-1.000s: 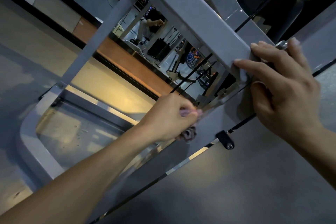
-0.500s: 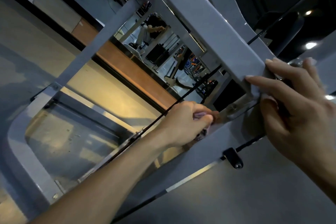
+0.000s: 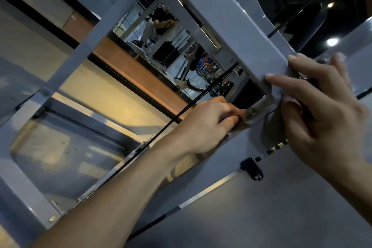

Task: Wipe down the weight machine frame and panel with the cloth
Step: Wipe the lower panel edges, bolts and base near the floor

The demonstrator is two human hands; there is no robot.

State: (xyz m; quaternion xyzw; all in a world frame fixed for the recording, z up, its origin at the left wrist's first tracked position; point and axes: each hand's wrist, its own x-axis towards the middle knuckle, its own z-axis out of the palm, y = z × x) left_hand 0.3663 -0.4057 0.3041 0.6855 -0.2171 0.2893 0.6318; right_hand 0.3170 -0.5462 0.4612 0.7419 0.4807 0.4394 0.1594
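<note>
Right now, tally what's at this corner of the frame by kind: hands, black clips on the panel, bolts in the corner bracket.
Hands: 2, the left hand and the right hand
black clip: 1
bracket bolt: 1
Total: 4

Black cable [image 3: 201,97] and bracket [image 3: 259,109] crowd the frame [image 3: 231,22] opening.
</note>
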